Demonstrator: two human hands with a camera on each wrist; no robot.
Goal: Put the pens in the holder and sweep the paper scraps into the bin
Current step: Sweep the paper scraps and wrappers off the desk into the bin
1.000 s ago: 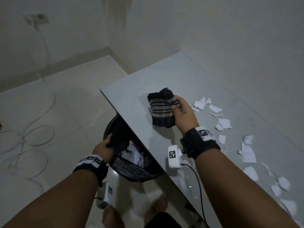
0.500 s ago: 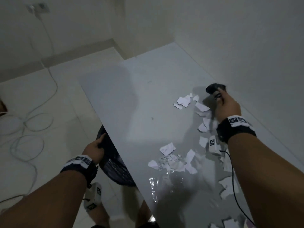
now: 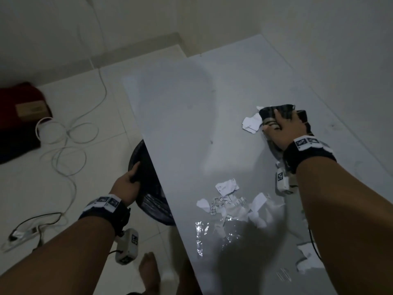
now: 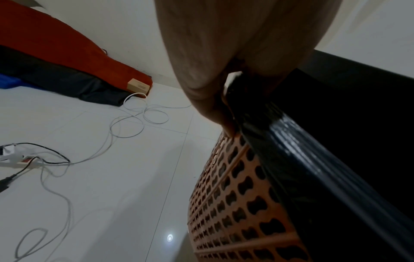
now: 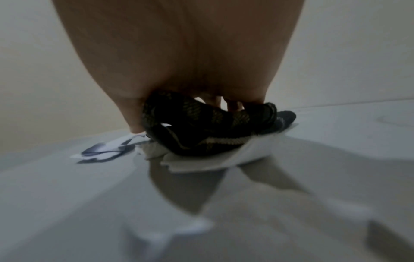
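While your left hand [image 3: 127, 182] grips the bin [image 3: 148, 188] rim at the table [image 3: 180, 124] edge, only its wrist view shows the orange lattice wall [image 4: 235, 195]. Your right hand [image 3: 282, 128] seems pressed, fingers curled, on the striped cloth [image 5: 201, 127] against paper scraps [image 3: 252, 124]; more scraps [image 3: 227, 201] lie nearer you.

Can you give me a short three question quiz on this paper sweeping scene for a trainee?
1. True or false: the left hand grips the rim of the bin.
2. What does the right hand press on the table? A) a brush B) a dark striped cloth C) a pen
3. Fill in: the bin sits ___ the table's edge, on the floor side.

Key: 1 true. 2 B. 3 below, partly tucked under; paper scraps remain on the table.
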